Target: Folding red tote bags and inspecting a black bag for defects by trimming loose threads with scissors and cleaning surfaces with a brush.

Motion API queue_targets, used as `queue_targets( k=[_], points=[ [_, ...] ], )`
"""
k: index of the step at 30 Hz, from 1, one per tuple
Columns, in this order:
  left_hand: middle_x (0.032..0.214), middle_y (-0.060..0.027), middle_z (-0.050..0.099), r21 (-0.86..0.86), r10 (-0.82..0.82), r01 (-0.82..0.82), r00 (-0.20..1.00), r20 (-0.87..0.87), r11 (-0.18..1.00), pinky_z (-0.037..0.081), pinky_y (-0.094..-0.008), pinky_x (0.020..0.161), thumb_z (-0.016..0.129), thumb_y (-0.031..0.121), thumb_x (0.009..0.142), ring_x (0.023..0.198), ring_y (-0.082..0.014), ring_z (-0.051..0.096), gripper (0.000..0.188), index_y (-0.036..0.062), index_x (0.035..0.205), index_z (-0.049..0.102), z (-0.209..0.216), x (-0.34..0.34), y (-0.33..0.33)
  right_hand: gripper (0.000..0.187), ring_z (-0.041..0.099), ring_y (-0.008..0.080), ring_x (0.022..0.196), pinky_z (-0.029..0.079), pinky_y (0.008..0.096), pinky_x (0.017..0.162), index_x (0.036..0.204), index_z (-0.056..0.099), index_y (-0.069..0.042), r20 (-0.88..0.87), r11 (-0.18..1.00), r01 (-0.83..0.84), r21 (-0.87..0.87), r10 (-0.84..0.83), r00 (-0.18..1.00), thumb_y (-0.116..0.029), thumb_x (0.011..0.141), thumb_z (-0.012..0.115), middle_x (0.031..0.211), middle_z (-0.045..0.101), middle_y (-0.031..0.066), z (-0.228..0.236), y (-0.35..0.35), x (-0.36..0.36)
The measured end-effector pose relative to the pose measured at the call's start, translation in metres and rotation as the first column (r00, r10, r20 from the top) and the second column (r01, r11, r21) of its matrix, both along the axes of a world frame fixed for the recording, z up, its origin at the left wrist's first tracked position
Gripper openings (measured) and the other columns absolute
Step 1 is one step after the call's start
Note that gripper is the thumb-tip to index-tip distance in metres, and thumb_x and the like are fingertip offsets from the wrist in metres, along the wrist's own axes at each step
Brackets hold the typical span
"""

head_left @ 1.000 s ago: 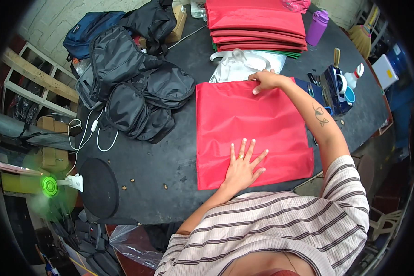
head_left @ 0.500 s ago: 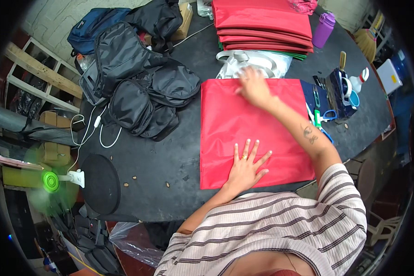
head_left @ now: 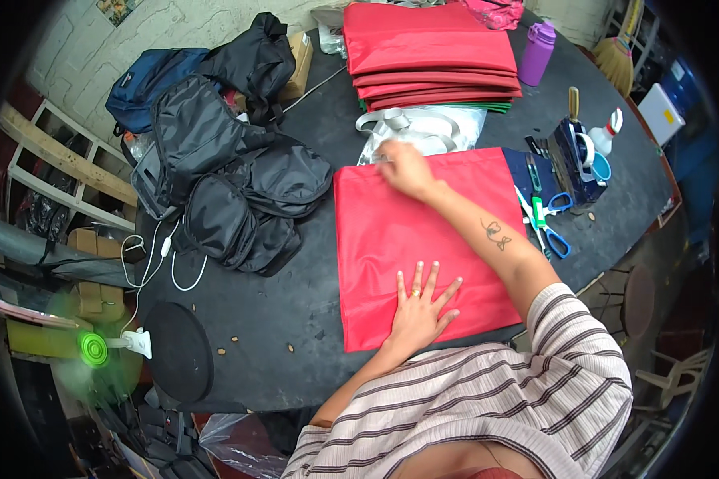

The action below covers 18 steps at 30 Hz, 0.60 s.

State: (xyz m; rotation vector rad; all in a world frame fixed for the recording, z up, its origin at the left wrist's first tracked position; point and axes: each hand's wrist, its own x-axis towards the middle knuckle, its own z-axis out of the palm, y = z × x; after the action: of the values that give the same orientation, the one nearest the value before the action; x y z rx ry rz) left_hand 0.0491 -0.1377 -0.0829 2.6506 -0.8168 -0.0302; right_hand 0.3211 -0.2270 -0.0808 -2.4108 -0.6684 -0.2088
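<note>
A folded sheet of shiny red fabric (head_left: 375, 263) lies squarely before me on the dark table. My left hand (head_left: 417, 315) rests on its lower middle, palm down with fingers spread; a ring shows on one finger. Across the sheet reaches my right arm, and my right hand (head_left: 407, 169) is at the top edge, left of its middle. Its fingers are curled together, and what they hold, if anything, is too small to make out. Just beyond that hand lies a clear plastic bag with a pale grey strap (head_left: 447, 128) coiled on it.
Behind stands a stack of folded red fabric (head_left: 431, 48), beside a purple bottle (head_left: 537, 54). Black backpack pieces (head_left: 240, 176) are heaped at the left. On the right lie blue-handled scissors (head_left: 558, 239), a green-handled cutter (head_left: 534, 174) and a tool holder (head_left: 571, 156). A green fan (head_left: 94, 350) spins at left.
My right hand has slid left along the fabric's top edge, its fingers now more curled. My left hand stays flat on the sheet. The whole view has shifted slightly.
</note>
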Motion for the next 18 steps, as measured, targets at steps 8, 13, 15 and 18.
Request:
queue_targets(
  k=[8,13,15,18],
  points=[
    [0.154,-0.0212,0.018,0.02,0.002,-0.002,1.0,-0.003,1.0,0.007,-0.0681,0.108,0.045,0.053,0.093,0.142,-0.0438,0.013,0.059,0.0326,0.146,0.033,0.003,0.001,0.0,0.03,0.063,0.0287,0.089,0.049,0.0408,0.084,0.104,0.06,-0.003,-0.321,0.991,0.09,-0.102,-0.119,0.94,-0.013,0.078,0.07,0.097,0.066,0.0154,0.023,-0.066,0.078],
    [0.154,-0.0211,0.018,0.039,-0.002,0.002,1.0,-0.014,0.999,0.008,-0.0684,0.108,0.045,0.054,0.092,0.142,-0.0435,0.012,0.059,0.0325,0.146,0.033,0.003,0.001,0.001,0.022,0.062,0.0155,0.076,0.051,0.0319,0.074,0.099,0.06,-0.004,-0.441,0.501,0.01,0.865,0.751,0.491,-0.015,0.082,0.069,0.086,0.065,0.0074,0.135,-0.086,0.117],
    [0.154,-0.0208,0.017,0.033,-0.002,0.003,1.0,-0.015,0.999,0.008,-0.0685,0.108,0.045,0.054,0.092,0.142,-0.0433,0.012,0.06,0.0326,0.146,0.033,0.002,0.0,0.001,0.018,0.06,0.013,0.071,0.05,0.0302,0.069,0.096,0.06,-0.005,-0.4,0.342,0.209,0.916,0.752,0.524,-0.015,0.084,0.068,0.081,0.063,0.0046,0.174,-0.093,0.128],
    [0.154,-0.0206,0.017,0.04,-0.006,0.007,1.0,-0.007,0.999,0.008,-0.0685,0.107,0.045,0.054,0.092,0.142,-0.0432,0.011,0.059,0.0325,0.146,0.033,0.001,0.001,0.001,0.017,0.058,0.0113,0.073,0.049,0.031,0.062,0.094,0.059,-0.003,-0.437,0.687,0.026,0.726,0.432,0.789,-0.009,0.082,0.07,0.083,0.062,0.0029,0.205,-0.094,0.144]
  ],
)
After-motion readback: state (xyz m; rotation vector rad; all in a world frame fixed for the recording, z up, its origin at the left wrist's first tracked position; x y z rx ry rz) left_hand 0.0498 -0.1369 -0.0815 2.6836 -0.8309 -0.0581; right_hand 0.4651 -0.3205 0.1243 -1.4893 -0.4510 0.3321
